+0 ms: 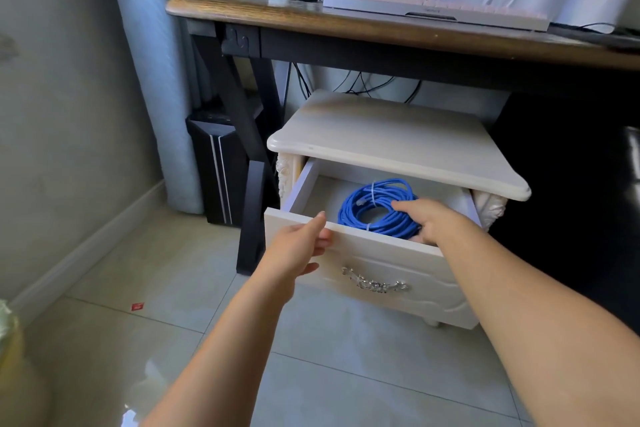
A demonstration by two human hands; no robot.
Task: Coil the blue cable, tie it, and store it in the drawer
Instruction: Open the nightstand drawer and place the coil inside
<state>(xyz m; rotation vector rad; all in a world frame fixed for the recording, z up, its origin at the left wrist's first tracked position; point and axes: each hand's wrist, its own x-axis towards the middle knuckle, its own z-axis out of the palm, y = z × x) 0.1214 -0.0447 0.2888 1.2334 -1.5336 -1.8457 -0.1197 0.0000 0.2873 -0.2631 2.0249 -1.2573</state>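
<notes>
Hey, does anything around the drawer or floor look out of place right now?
Only a small red scrap on the floor left of the cabinet looks stray. The blue cable lies coiled and tied in the drawer.

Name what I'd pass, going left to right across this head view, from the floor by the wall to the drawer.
Red scrap on the floor → black tower → left hand holding the drawer front → blue cable coiled inside → right hand on the coil.

glossy floor tiles [346, 374] — matt white-painted drawer [398, 263]
</notes>
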